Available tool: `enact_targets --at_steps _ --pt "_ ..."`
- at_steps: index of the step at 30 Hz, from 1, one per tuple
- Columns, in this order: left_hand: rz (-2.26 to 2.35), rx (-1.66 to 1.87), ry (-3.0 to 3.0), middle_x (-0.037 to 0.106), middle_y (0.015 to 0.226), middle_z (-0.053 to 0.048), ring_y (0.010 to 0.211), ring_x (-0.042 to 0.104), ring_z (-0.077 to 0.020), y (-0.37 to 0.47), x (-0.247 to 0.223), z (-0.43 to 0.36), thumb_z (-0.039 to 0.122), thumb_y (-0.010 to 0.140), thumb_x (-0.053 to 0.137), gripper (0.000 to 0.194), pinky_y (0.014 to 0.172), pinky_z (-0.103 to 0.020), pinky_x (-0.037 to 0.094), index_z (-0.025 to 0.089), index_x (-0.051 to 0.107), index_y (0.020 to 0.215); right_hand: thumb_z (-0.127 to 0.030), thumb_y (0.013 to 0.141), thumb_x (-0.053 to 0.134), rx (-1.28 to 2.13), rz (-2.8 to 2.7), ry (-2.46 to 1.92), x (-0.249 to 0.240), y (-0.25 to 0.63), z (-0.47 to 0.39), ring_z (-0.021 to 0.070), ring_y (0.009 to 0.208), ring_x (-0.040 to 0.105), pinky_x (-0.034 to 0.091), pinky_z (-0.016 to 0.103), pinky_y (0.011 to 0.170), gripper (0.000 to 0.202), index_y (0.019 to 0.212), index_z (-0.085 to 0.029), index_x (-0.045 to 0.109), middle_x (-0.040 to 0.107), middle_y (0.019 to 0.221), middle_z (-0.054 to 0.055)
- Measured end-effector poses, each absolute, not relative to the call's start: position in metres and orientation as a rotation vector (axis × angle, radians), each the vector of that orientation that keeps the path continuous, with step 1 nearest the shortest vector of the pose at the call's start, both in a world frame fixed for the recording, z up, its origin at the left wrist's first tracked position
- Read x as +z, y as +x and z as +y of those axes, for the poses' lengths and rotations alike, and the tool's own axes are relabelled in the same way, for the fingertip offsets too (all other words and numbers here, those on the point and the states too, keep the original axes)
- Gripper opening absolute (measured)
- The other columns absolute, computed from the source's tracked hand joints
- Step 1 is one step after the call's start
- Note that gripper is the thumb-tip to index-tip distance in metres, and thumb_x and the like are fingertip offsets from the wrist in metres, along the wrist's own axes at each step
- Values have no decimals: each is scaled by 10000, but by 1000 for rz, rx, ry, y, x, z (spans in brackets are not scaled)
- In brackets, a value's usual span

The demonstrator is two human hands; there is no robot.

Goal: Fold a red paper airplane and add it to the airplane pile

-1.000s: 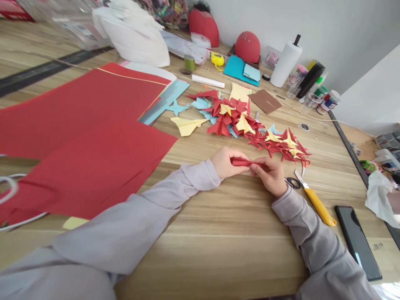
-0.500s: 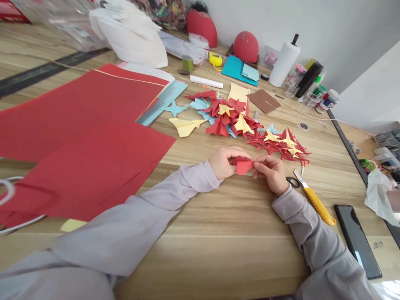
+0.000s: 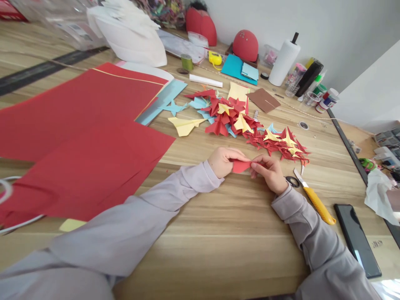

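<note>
A small folded piece of red paper (image 3: pixel 240 166) is held between both hands above the wooden table. My left hand (image 3: pixel 222 161) grips its left end, with the fingers over the top edge. The thumb and fingertips of my right hand (image 3: pixel 268 170) pinch its right end. Just beyond the hands lies a long pile of folded paper planes (image 3: pixel 219 124), mostly red with some yellow and light blue. A yellow paper plane (image 3: pixel 185 126) rests at the pile's left side.
Large red sheets (image 3: pixel 103 166) cover the left of the table (image 3: pixel 212 250). On the right lie a yellow craft knife (image 3: pixel 318 205), black-handled scissors (image 3: pixel 292 181) and a phone (image 3: pixel 358 239). Bottles, a tape measure (image 3: pixel 215 58) and blue paper (image 3: pixel 233 67) stand or lie at the back.
The red paper has tilted between my fingers, so less of its face shows. Its front flap looks flatter, and my right fingertips have shifted slightly left.
</note>
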State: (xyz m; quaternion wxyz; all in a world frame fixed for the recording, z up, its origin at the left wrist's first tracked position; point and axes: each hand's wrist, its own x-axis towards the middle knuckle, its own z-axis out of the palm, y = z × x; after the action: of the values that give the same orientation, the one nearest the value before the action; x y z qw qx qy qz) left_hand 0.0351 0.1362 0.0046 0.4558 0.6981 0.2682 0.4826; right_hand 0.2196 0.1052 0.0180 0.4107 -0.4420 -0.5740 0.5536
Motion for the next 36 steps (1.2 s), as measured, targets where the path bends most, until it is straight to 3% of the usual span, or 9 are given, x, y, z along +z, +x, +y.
enact_targets --at_steps 7,13,20,26,31,36 --pt "634 1180 1803 744 793 -72 723 689 -156 33 5 139 262 745 683 120 674 -229 544 184 768 780 -464 731 714 1400 -1463 -1109 19 219 106 97 489 589 487 222 484 315 764 -168 612 643 614 -13" --pt "809 1172 1853 752 834 -59 745 689 -160 33 3 136 203 706 700 223 703 -234 533 183 754 921 -484 724 713 1407 -1457 -1124 18 219 107 97 478 585 490 226 479 335 755 -169 601 644 609 -16" --pt "787 1123 1736 753 795 -67 740 700 -181 32 2 138 223 677 722 140 693 -248 546 168 765 798 -490 741 697 1398 -1505 -1122 18 219 107 97 498 599 497 221 491 337 776 -166 610 649 633 -7" --pt "747 984 1310 743 729 -72 670 708 -213 35 1 140 320 597 783 242 669 -327 590 133 748 746 -508 755 675 1321 -1539 -1094 15 217 106 98 487 591 498 225 475 347 785 -170 602 638 621 -10" --pt "649 847 1113 729 656 -62 635 706 -210 34 7 142 219 567 781 221 632 -325 592 122 741 762 -513 760 667 1281 -1528 -1115 14 216 105 98 473 586 501 227 465 345 795 -175 602 637 615 -10" --pt "604 768 1105 743 711 -75 680 713 -205 30 9 146 159 609 710 209 676 -321 589 115 742 811 -505 764 666 1262 -1525 -1114 15 217 105 100 466 585 498 229 458 338 783 -174 597 634 608 -10"
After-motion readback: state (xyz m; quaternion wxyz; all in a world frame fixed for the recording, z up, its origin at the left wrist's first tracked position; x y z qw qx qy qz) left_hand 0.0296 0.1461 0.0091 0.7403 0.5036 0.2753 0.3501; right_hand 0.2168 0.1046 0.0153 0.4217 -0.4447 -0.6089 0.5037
